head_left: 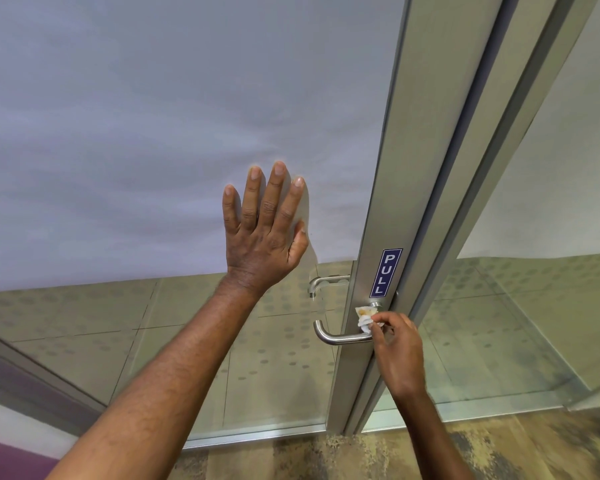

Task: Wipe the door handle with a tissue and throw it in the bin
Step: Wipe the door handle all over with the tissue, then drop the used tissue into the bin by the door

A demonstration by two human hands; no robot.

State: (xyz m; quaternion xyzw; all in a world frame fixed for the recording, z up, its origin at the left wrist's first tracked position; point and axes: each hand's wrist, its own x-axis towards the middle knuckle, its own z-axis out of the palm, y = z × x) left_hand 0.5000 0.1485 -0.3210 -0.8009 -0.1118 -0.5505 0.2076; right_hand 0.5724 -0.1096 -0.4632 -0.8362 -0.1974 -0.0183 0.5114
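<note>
Since only the head view is given, everything is judged from it: a small crumpled tissue (pixel 366 318) is pinched in the grip of the right hand (pixel 397 355), pressed where the door handle (pixel 340 336) meets the door frame (pixel 378 216), just below the PULL sign (pixel 386 272). The tissue is judged to be very light, soft and easily torn, so it is best kept bunched between thumb and fingertips, as it is now; a brownish stain is seen on its upper fold. The handle is judged stiff, smooth metal, likely slippery under paper. The left hand (pixel 265 233) is laid flat and released against the frosted glass panel (pixel 187 116), above and to the left of the handle, grasping nothing. One tissue, one sign and two hands are counted; a second lever (pixel 324 283) is seen through the glass above the handle. No bin is in view.
</note>
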